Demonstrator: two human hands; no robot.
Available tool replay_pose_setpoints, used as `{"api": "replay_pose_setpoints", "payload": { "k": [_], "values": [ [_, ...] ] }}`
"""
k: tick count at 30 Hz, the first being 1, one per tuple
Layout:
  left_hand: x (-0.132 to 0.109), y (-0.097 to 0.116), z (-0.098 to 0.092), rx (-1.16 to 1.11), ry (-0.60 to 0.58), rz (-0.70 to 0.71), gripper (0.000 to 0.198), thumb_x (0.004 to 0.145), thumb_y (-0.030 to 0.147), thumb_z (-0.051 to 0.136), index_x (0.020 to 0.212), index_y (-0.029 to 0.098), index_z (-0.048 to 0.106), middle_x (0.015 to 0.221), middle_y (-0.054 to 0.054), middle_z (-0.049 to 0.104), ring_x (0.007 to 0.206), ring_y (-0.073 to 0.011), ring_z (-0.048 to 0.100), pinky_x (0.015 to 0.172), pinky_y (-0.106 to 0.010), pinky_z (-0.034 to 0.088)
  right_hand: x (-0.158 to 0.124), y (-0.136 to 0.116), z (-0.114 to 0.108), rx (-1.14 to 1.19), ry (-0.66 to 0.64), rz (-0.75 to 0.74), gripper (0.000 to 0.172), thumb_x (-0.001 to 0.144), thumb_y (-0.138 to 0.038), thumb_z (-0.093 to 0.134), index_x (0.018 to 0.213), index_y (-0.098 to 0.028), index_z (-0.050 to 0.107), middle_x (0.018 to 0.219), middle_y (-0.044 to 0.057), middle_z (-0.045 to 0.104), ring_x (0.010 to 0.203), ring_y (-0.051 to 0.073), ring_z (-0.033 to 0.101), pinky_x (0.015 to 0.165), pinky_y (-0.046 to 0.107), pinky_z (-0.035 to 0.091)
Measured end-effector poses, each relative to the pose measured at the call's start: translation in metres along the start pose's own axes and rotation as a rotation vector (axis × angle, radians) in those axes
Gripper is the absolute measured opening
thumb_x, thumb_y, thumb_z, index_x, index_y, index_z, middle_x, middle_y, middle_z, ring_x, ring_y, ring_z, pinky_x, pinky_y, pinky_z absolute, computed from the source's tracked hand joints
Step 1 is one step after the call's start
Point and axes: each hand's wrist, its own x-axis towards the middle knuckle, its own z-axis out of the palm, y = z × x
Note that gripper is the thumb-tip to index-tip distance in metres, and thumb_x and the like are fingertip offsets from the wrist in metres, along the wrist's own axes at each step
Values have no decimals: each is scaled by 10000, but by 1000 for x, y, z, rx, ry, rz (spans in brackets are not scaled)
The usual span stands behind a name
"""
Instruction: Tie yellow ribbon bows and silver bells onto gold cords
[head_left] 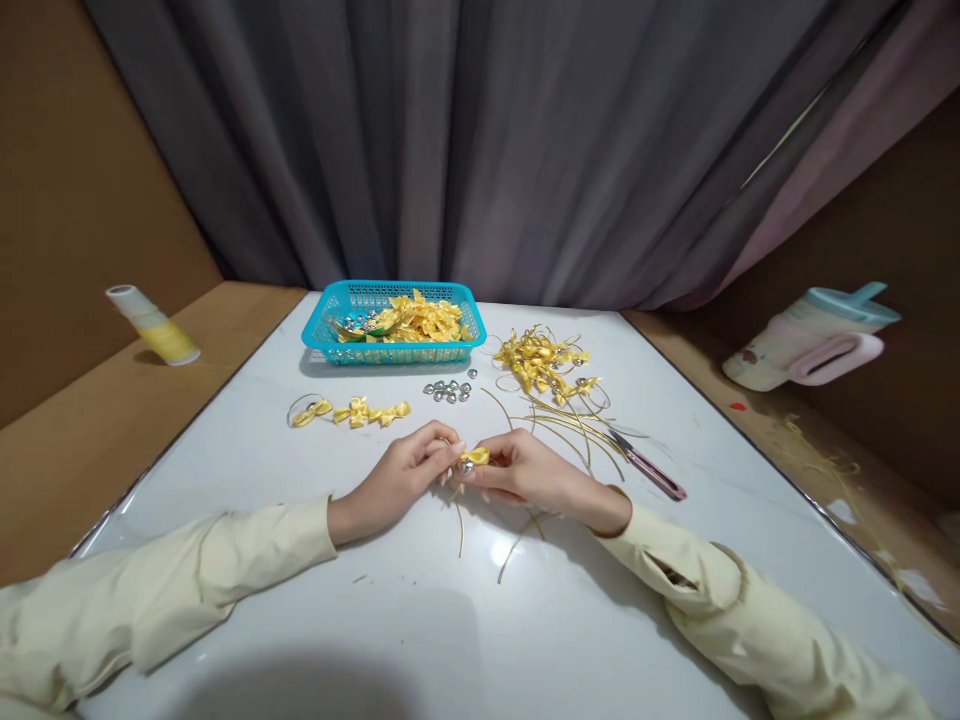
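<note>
Between my two hands, just above the white table, is a yellow ribbon bow with a silver heart-shaped bead at its front. My left hand pinches it from the left, thumb and forefinger closed. From the other side my right hand grips the bow's right part. Thin gold cord ends hang below the fingers. More gold cords lie to the right, beside a small pink-handled cutter. Several silver beads rest beyond my hands, and a few loose yellow bows lie to the left.
A blue basket at the back holds yellow bows and silver beads. Right of it lies a pile of bows with cords. A cup with a pink handle stands at the far right, a yellow-and-white roll at the far left.
</note>
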Motion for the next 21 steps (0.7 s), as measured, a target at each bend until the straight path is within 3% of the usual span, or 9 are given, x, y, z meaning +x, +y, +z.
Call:
{"api": "replay_pose_setpoints", "payload": {
  "k": [5, 11, 21],
  "values": [
    [7, -2, -4, -10, -8, -12, 240, 871, 408, 486, 846, 170, 502, 660, 28, 539, 633, -111, 495, 591, -226, 370, 0, 2, -6, -90, 5, -7, 435, 726, -526, 616, 564, -145, 481, 396, -75, 385, 363, 31, 273, 377, 184, 192],
    [10, 1, -5, -81, -44, -3, 265, 832, 413, 543, 806, 150, 536, 706, -8, 604, 669, -131, 553, 632, -251, 421, 1, 3, -14, -206, 8, -67, 392, 754, -476, 601, 589, -124, 553, 443, -53, 430, 396, 40, 318, 397, 183, 226],
    [9, 3, -9, -120, -214, -66, 263, 814, 392, 584, 747, 138, 560, 561, 23, 561, 533, -99, 506, 567, -228, 395, 4, 14, -18, -385, -26, -215, 278, 799, -279, 521, 619, -105, 643, 480, -24, 505, 424, 50, 335, 413, 181, 240]
  ]
}}
